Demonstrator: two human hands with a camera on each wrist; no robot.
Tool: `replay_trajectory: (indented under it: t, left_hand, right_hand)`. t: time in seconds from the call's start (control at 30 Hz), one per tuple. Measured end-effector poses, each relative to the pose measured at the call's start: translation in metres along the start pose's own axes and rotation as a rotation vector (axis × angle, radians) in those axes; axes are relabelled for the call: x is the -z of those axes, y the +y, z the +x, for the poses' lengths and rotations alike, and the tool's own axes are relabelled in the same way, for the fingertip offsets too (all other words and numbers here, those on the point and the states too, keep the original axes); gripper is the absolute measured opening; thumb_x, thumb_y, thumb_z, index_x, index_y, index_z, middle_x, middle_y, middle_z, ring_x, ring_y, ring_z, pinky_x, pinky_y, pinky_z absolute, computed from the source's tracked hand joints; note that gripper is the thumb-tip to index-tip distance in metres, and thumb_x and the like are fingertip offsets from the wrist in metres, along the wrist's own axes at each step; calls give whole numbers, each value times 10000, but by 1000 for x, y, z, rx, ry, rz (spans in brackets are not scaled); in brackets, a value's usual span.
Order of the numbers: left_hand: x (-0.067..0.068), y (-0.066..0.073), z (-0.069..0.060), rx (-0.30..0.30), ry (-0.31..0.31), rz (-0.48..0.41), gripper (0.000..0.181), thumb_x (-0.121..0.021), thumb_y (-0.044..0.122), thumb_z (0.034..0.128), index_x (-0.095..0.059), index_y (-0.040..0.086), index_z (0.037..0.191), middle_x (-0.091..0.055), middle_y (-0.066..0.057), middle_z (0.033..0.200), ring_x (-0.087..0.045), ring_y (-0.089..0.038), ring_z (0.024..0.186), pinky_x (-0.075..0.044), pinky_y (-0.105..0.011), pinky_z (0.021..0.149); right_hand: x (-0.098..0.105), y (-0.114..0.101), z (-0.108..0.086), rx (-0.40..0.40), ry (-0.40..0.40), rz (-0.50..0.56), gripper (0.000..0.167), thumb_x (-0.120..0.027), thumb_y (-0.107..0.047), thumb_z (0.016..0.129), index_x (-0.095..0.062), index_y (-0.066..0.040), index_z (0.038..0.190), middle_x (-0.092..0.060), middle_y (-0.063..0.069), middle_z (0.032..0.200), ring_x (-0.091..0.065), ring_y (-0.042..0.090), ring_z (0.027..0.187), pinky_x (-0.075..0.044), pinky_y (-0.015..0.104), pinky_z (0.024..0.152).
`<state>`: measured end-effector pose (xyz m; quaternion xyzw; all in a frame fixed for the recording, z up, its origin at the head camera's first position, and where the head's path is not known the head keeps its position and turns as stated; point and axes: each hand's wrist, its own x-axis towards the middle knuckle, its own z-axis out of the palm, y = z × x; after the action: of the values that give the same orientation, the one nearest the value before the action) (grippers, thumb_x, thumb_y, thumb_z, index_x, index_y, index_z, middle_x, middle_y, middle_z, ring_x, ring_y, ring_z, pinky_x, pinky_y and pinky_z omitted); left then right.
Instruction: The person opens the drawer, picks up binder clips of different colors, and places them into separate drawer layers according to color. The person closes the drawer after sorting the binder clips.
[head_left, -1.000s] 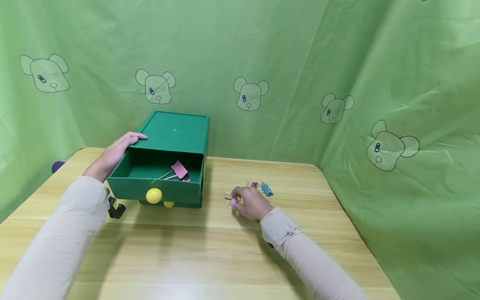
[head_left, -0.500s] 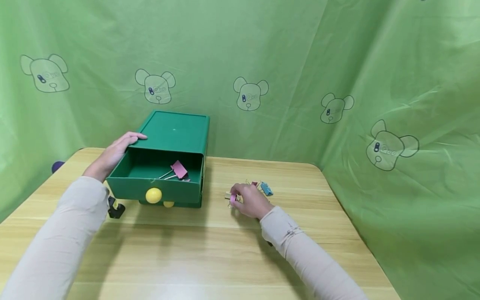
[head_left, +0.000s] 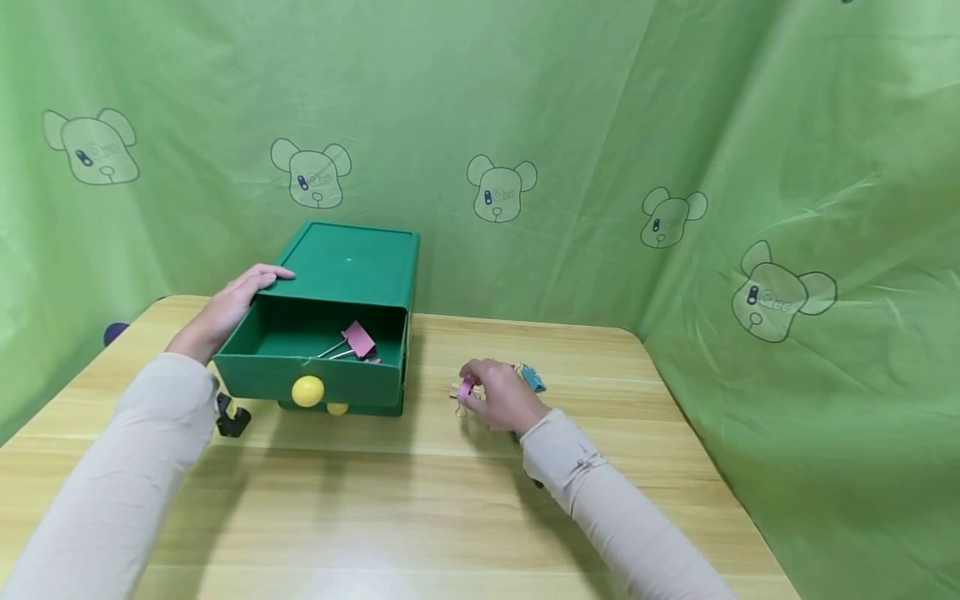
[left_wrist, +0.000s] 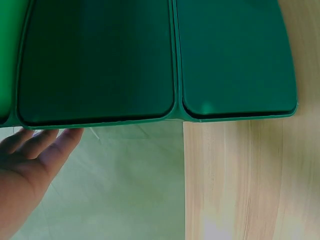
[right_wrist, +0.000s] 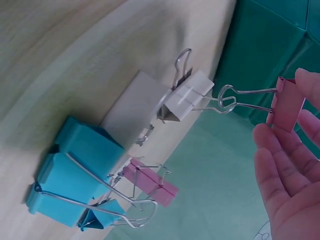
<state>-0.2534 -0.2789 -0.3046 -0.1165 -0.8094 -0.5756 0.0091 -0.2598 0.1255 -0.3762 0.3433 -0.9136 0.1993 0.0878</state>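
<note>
My right hand [head_left: 504, 398] pinches a pink binder clip [right_wrist: 288, 105] between thumb and fingertips, its wire handles pointing at a small white binder clip [right_wrist: 190, 95]. Below and beside it on the table lie a larger white clip [right_wrist: 137, 107], a big teal clip [right_wrist: 72, 172], a small teal clip [right_wrist: 100, 216] and another pink clip [right_wrist: 152, 184]. With fingers extended, my left hand [head_left: 225, 312] rests on the top left edge of a green drawer box [head_left: 352, 262]. Its upper drawer [head_left: 255, 377] is pulled out, and a pink binder clip [head_left: 358, 339] lies inside.
Yellow round knobs [head_left: 307, 391] stick out from the drawer fronts. A black bracket-like object [head_left: 233, 417] shows under my left wrist. Green curtains [head_left: 577, 125] with bear-head prints hang behind and to the right of the wooden table [head_left: 337, 517].
My right hand has risen slightly and drifted a little left, carrying the pinched pink binder clip. The left hand and the drawer have stayed in place.
</note>
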Motion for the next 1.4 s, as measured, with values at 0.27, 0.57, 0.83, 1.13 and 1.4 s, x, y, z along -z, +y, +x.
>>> replay_trajectory:
  t: [0.27, 0.57, 0.83, 1.13, 1.4]
  left_hand:
    - [0, -1, 1, -5, -1, 1, 396, -260, 389, 1070, -524, 226, 1316, -231, -150, 1515, -123, -352, 1401, -57, -617, 1114]
    - [0, 0, 1, -16, 3, -1, 392, -272, 397, 1067, -531, 230, 1310, -238, -150, 1513, -129, -349, 1401, -59, -608, 1118]
    - [-1, 1, 1, -1, 3, -2, 404, -266, 396, 1067, -519, 214, 1325, -224, -152, 1525, -129, -351, 1399, -70, -615, 1113]
    - [0, 0, 0, 14, 0, -12, 392, -264, 400, 1067, -524, 239, 1312, -208, -151, 1535, -127, -352, 1400, -81, -616, 1111]
    - [0, 0, 0, 14, 0, -6, 400, -260, 398, 1068, -518, 230, 1324, -208, -146, 1537, -128, -351, 1399, -81, -622, 1108]
  right_hand:
    - [6, -5, 2, 10, 24, -11, 255, -751, -133, 849, -649, -8, 1046, -668, 57, 922, -651, 235, 878, -532, 351, 802]
    - [14, -13, 5, -17, 31, -17, 297, -768, -194, 843, -645, -34, 1061, -659, 30, 938, -629, 167, 878, -527, 332, 814]
    - [19, -19, 7, -36, 38, -8, 306, -772, -195, 840, -643, -45, 1074, -647, 14, 940, -623, 158, 879, -524, 324, 809]
    - [24, -24, 9, -27, 51, 21, 279, -762, -163, 845, -641, -39, 1064, -644, 9, 928, -621, 155, 881, -524, 303, 810]
    - [28, -28, 11, 7, 87, 37, 261, -754, -141, 849, -643, -35, 1060, -647, 19, 934, -627, 159, 878, -529, 316, 802]
